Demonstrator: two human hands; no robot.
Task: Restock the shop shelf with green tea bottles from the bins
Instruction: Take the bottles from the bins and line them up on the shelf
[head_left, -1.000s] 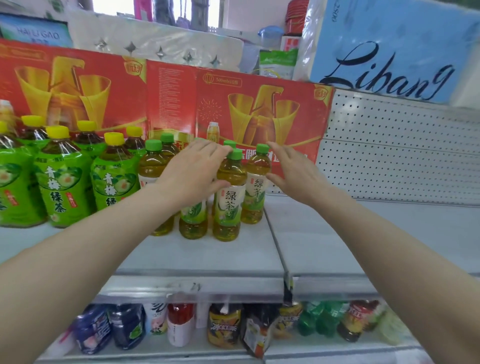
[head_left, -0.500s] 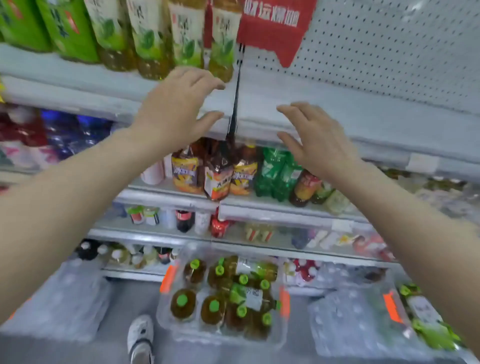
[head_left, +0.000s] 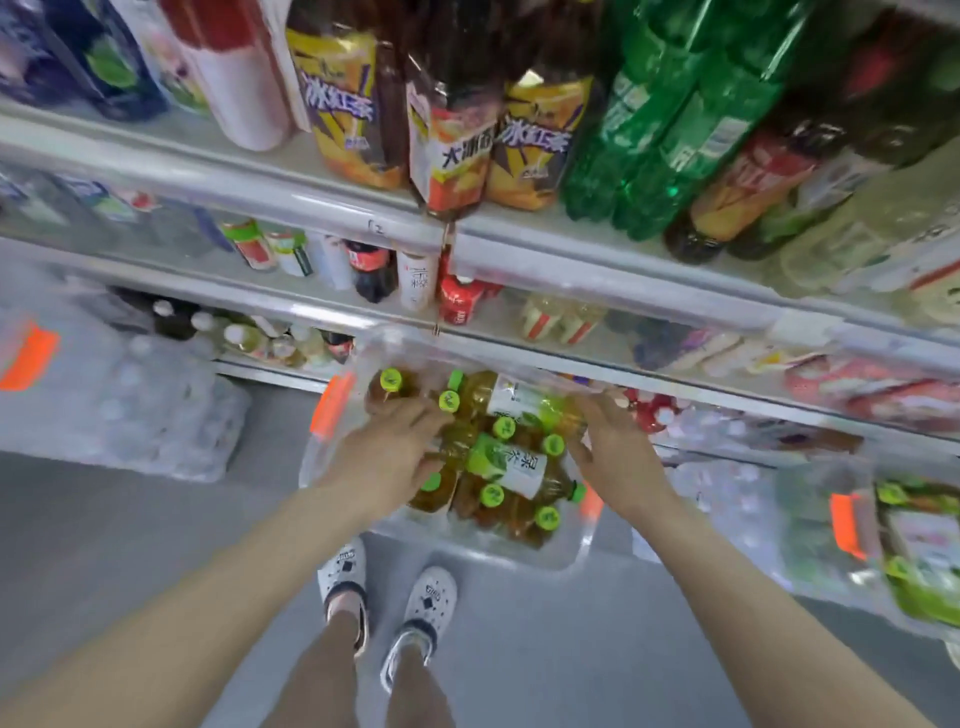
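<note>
A clear plastic bin (head_left: 566, 556) with orange latches stands on the floor below the shelves. It holds several green tea bottles with green caps; most are upright, and two lie on top, one in the middle (head_left: 511, 467) and one at the back (head_left: 511, 397). My left hand (head_left: 389, 452) reaches into the bin's left side, fingers stretched over the upright bottles. My right hand (head_left: 618, 457) hangs over the bin's right side, fingers spread beside the lying bottles. Neither hand plainly grips a bottle.
Shelf edges (head_left: 571, 244) packed with iced tea, soda and cola bottles overhang the bin. Wrapped packs of water bottles (head_left: 135, 405) sit on the floor at left. A second clear bin (head_left: 914, 551) of green bottles stands at right. My feet in white shoes (head_left: 343, 571) stand just before the bin.
The view has swung down from the top shelf to the floor. Both hands have dropped from the shelved tea bottles into the bin.
</note>
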